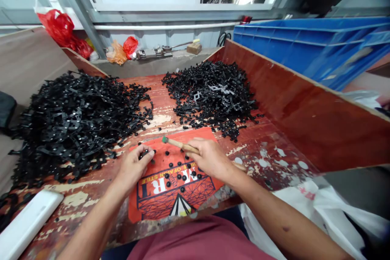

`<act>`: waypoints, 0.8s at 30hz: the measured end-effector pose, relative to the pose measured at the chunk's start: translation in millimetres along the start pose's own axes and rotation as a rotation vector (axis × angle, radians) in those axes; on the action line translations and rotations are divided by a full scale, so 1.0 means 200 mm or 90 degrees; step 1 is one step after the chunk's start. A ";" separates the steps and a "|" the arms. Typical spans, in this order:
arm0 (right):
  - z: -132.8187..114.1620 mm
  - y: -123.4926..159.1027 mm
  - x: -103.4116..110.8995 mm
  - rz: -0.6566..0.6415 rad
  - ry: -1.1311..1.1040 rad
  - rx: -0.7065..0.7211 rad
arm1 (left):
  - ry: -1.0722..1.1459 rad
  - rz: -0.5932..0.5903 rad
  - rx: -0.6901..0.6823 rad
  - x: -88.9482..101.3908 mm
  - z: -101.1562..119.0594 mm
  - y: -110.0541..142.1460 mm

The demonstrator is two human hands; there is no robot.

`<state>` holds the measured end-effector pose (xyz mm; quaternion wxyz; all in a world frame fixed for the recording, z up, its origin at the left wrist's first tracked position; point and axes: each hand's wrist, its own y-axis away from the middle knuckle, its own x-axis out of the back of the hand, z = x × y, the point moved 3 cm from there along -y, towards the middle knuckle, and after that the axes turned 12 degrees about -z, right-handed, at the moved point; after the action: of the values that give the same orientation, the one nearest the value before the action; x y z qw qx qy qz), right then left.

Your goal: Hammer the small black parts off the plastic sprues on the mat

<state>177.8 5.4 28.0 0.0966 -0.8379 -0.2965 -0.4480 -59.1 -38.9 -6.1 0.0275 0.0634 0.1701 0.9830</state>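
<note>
- The right hand is closed around a thin wooden stick with a green tip, which points left over the orange printed cloth.
- The left hand pinches a small black plastic piece at the cloth's left edge.
- Small black round plastic buttons lie scattered on the cloth.
- Two heaps of tangled black plastic parts sit farther back on the worn red wooden counter.
</note>
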 end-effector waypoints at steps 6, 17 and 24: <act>0.11 0.16 -0.04 -0.008 -0.010 -0.067 | -0.191 -0.075 -0.046 0.01 0.02 -0.11; 0.23 0.30 -0.07 -0.002 -0.080 -0.148 | -0.178 -0.126 -0.074 -0.08 0.04 -0.22; 0.19 0.29 -0.06 -0.036 -0.119 -0.118 | -0.181 -0.110 -0.068 -0.05 -0.03 -0.25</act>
<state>232.8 -30.9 1.8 -0.0218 -0.8725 -0.2851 -0.3961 -48.3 4.9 -28.9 0.1389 0.1854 0.1172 0.9657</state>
